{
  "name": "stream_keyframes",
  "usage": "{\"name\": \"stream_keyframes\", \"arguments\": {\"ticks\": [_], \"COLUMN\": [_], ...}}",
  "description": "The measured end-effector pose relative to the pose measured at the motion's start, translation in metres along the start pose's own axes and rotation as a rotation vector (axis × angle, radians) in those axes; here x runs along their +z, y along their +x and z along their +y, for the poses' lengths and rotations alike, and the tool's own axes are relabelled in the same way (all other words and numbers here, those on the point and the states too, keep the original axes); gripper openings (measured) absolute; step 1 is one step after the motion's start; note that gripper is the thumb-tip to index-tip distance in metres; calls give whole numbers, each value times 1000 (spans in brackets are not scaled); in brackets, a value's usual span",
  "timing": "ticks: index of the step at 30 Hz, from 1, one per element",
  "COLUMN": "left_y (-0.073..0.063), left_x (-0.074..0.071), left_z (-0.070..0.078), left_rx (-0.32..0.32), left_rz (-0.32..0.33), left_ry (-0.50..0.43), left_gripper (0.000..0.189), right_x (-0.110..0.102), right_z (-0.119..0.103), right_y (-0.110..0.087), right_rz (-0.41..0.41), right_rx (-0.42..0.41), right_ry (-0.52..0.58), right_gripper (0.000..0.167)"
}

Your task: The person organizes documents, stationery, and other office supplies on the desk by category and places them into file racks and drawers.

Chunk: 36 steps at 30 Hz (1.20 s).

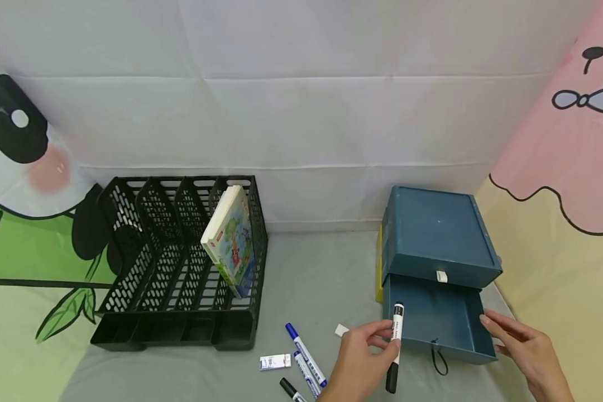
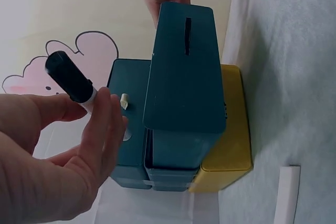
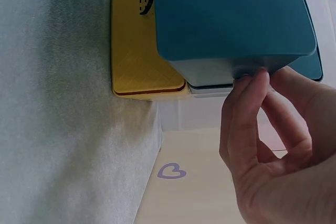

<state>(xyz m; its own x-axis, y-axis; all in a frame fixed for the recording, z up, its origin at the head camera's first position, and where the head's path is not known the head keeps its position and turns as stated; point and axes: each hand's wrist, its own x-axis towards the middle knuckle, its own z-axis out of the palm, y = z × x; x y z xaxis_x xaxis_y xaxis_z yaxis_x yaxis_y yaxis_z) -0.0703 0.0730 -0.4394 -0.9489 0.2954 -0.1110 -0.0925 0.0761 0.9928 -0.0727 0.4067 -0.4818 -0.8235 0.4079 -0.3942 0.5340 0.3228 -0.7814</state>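
marker (image 1: pixel 397 328), pinched in left hand (image 1: pixel 360 360), near drawer (image 1: pixel 437 319)

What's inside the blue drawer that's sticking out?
Only bare floor and walls show inside the drawer. Its back is covered by the upper box, and a marker blocks part of one side; I can't see there.

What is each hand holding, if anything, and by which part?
Left hand: a black-and-white marker, pinched by its white barrel. Right hand touches the right side of the open drawer; whether it grips cannot be told.
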Motion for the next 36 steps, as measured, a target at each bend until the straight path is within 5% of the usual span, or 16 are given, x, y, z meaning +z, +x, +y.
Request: {"name": "stream_keyframes", "arguments": {"ticks": [7, 17, 24, 36], "left_y": [16, 45, 62, 84], "left_x": [7, 26, 42, 74], "left_z": [1, 9, 10, 14], "left_rx": [52, -48, -46, -67], "left_rz": [-41, -73, -94, -27], "left_ry": [20, 78, 150, 354], "left_gripper": [30, 27, 28, 26], "right_x": [1, 1, 1, 2], "right_z": [2, 5, 7, 10], "right_y": [0, 1, 0, 0], "right_rz": [11, 7, -4, 21], "right_rx": [5, 19, 34, 38], "right_ry": [3, 3, 4, -12], "right_gripper": [85, 89, 92, 88]}}
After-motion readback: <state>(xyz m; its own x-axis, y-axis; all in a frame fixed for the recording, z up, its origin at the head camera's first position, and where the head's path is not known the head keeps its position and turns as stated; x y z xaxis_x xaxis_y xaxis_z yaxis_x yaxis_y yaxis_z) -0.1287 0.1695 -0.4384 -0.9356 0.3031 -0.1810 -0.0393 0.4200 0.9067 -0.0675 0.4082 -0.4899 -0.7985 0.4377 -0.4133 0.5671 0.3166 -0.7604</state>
